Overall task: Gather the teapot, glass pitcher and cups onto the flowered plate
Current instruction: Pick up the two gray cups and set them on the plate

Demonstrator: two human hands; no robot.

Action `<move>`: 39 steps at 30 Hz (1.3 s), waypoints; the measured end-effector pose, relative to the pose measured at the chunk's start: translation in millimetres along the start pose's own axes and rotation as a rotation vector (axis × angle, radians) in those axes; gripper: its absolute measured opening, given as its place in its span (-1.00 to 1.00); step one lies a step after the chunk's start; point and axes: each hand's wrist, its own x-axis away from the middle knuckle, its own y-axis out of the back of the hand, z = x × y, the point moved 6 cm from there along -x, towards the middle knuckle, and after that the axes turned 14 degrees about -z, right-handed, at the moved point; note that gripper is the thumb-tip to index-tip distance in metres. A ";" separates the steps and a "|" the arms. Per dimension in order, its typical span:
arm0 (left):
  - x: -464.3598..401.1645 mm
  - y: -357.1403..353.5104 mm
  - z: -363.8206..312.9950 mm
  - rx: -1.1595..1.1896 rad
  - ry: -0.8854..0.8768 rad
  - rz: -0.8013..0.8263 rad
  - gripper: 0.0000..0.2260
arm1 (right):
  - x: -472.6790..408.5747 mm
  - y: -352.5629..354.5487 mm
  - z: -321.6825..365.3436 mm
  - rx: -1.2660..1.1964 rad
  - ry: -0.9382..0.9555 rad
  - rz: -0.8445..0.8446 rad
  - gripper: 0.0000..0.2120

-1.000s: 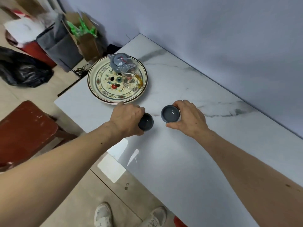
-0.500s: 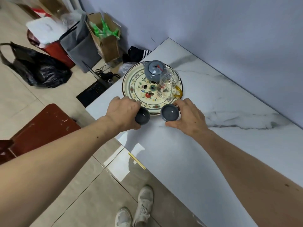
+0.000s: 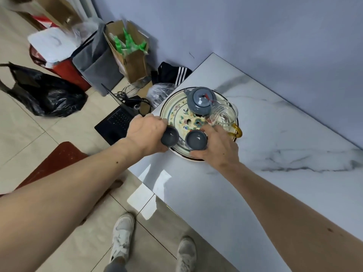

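Observation:
The flowered plate [image 3: 174, 112] lies near the left end of the white marble table [image 3: 275, 146]. On its far side stand a grey teapot [image 3: 200, 101] and, right of it, a glass pitcher [image 3: 224, 115] with an amber handle. My left hand [image 3: 146, 134] is shut on a small grey cup [image 3: 170, 136] at the plate's near-left rim. My right hand [image 3: 218, 146] is shut on a second grey cup [image 3: 196, 141] over the plate's near part. Whether either cup rests on the plate I cannot tell.
The table's left edge runs just beside the plate. On the floor to the left lie a black laptop [image 3: 117, 120], a black bag [image 3: 45, 93], a cardboard box [image 3: 131, 55] and a grey bag [image 3: 96, 61]. A dark red stool [image 3: 53, 163] stands near my left arm.
Both hands have carried their cups from the bare table toward the plate; the cups now sit at its near rim instead of short of it. The teapot and pitcher have stayed put.

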 end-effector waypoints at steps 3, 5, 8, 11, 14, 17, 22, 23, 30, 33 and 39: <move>-20.0 -4.9 13.1 0.004 -0.065 0.002 -0.53 | -7.8 -8.7 10.9 0.014 -0.046 -0.036 -0.32; -32.3 -9.1 19.8 0.001 -0.118 -0.001 -0.52 | -12.5 -14.3 16.2 0.022 -0.085 -0.070 -0.36; -49.5 -14.9 24.3 -0.002 -0.182 -0.017 -0.51 | -19.4 -25.3 18.9 0.056 -0.153 -0.084 -0.39; -64.6 -21.3 25.5 0.000 -0.239 -0.028 -0.46 | -25.4 -33.8 17.0 0.078 -0.245 -0.107 -0.43; -79.7 -27.1 23.1 -0.018 -0.297 -0.036 -0.42 | -31.1 -40.5 16.6 0.112 -0.268 -0.149 -0.48; -92.1 -30.6 18.2 -0.029 -0.332 -0.043 -0.39 | -37.3 -46.6 14.2 0.103 -0.286 -0.172 -0.52; -106.9 -32.1 12.0 -0.019 -0.357 -0.040 -0.40 | -46.5 -48.6 11.9 0.103 -0.295 -0.225 -0.52; -109.2 -31.8 10.9 -0.022 -0.362 -0.041 -0.41 | -46.9 -49.1 11.9 0.105 -0.296 -0.230 -0.52; -118.4 -32.0 5.5 -0.045 -0.370 -0.054 -0.44 | -45.0 -49.7 13.2 0.099 -0.289 -0.247 -0.52; -119.7 -33.0 2.5 -0.054 -0.381 -0.071 -0.44 | -45.0 -49.2 12.9 0.089 -0.291 -0.252 -0.50; -114.5 -30.6 2.1 -0.062 -0.368 -0.060 -0.35 | -40.2 -46.4 10.9 0.079 -0.273 -0.233 -0.45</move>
